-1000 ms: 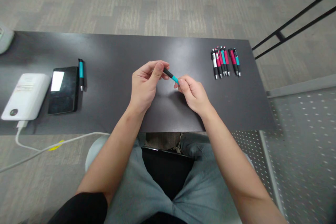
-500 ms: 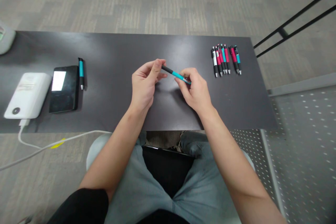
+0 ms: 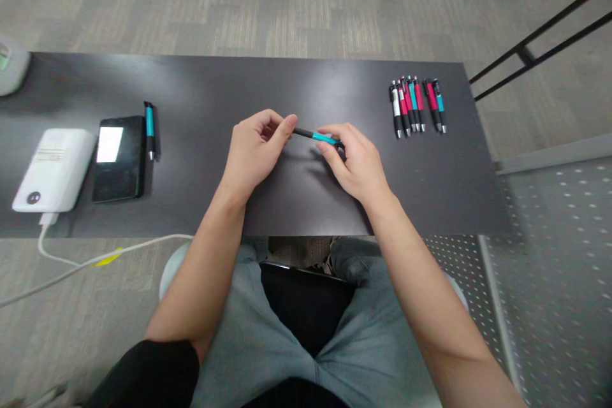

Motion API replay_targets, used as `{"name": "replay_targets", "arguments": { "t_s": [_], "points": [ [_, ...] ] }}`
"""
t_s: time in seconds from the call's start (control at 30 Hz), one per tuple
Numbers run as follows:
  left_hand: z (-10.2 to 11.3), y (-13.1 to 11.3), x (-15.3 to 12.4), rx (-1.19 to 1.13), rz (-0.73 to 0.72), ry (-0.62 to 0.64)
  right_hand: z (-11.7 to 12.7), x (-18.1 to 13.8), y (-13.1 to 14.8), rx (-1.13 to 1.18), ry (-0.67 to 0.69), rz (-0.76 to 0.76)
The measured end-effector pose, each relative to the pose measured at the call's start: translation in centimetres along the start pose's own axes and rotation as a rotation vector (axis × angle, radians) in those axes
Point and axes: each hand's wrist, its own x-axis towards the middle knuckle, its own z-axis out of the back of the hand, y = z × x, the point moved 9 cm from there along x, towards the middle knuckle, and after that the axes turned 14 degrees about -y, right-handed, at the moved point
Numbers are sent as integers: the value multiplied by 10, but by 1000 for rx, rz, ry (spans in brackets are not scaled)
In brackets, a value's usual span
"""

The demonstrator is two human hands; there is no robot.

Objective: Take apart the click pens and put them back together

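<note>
Both my hands hold one teal and black pen [image 3: 315, 136] just above the middle of the dark table [image 3: 201, 95]. My left hand [image 3: 255, 153] pinches the pen's black end between thumb and fingers. My right hand [image 3: 356, 162] is closed around its teal end, which it partly hides. The pen lies nearly level between the two hands.
A row of several pens [image 3: 418, 106] in red, teal and white lies at the table's right back. At the left lie a single teal pen [image 3: 150, 129], a black phone [image 3: 118, 158] and a white power bank [image 3: 53, 169] with a white cable [image 3: 95, 259]. Black rails [image 3: 540, 32] stand at right.
The pen has dropped from a slant to nearly level and lower toward the table. My right hand slid right along it, exposing more of the barrel, and both hands moved down a little.
</note>
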Motion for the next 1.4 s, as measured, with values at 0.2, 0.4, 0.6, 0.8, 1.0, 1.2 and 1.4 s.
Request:
{"name": "replay_targets", "arguments": {
  "t_s": [0.2,0.4,0.6,0.8,1.0,1.2,1.4],
  "points": [
    [-2,-6,-3,170,-70,77,-1,1,1,-64,13,55],
    [-4,-6,-2,195,-63,92,-4,-2,-2,-46,62,-18],
    [2,-4,2,183,-42,62,0,2,-7,-122,37,10],
    [22,9,12,231,7,46,3,1,-9,-127,19,-20],
    [38,17,16,401,-11,59,1,1,-11,-133,54,-30],
    [34,17,11,452,31,130,3,2,-15,-122,46,-60],
    [30,10,11,484,-73,149,4,3,-15,-117,50,-78]
  ]
}}
